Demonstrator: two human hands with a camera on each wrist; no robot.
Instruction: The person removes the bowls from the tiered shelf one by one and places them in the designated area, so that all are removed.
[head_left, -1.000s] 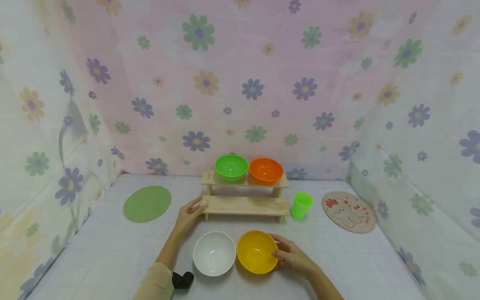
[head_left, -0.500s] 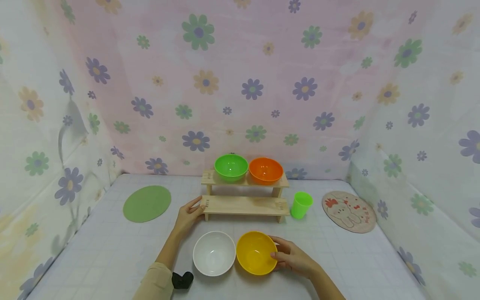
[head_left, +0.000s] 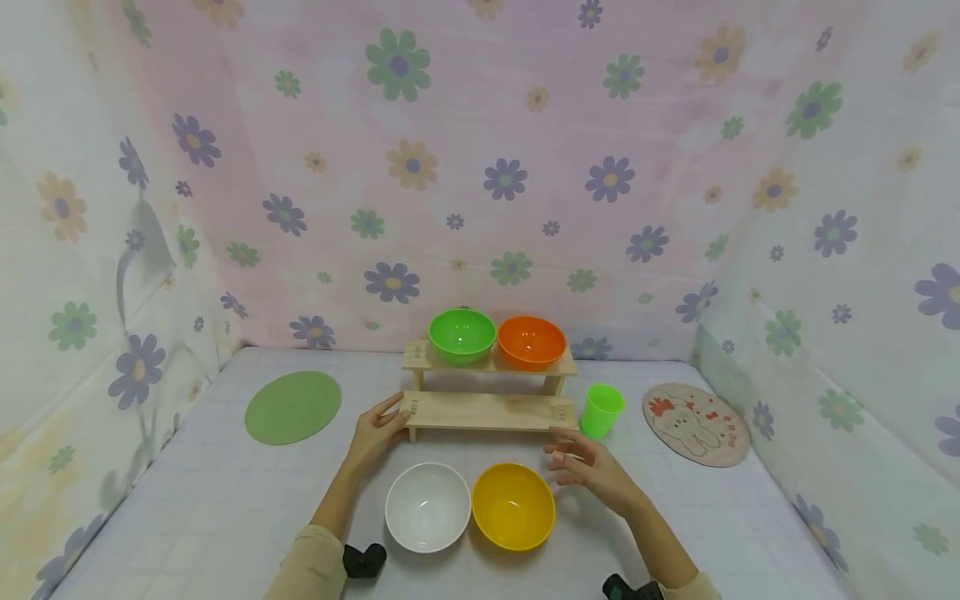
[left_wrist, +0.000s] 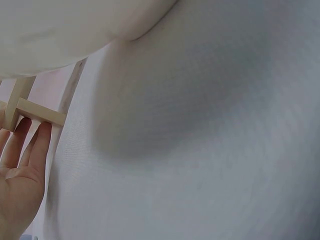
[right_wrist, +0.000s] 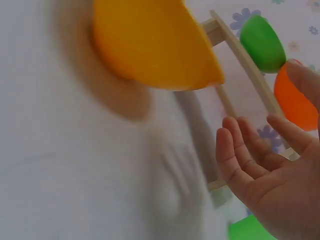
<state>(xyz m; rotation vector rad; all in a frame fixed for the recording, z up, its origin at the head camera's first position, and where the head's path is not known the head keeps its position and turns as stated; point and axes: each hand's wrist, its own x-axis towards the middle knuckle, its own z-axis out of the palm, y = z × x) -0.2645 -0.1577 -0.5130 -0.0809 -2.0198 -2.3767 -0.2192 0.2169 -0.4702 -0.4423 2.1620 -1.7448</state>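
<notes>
My left hand (head_left: pixel 377 435) holds the left end of the lower step of a two-tier wooden stand (head_left: pixel 487 412); the left wrist view shows fingertips at the step's end and leg. My right hand (head_left: pixel 592 471), its fingers loosely spread and holding nothing, is raised beyond the right side of a yellow bowl (head_left: pixel 513 507), near the stand's front right corner. A white bowl (head_left: pixel 428 507) sits right beside the yellow one, both upright on the table. In the right wrist view, the right palm (right_wrist: pixel 285 195) shows apart from the yellow bowl (right_wrist: pixel 155 45).
A green bowl (head_left: pixel 462 337) and an orange bowl (head_left: pixel 532 342) stand on the upper step. By the stand's right end is a green cup (head_left: pixel 602 411). A green round mat (head_left: pixel 293 407) lies left, a rabbit-print mat (head_left: pixel 697 425) right. Floral cloth (head_left: pixel 480 167) walls the table.
My right hand has let go of the yellow bowl and moved up and away toward the stand. The yellow bowl shifted slightly toward the white one. My left hand has stayed in place.
</notes>
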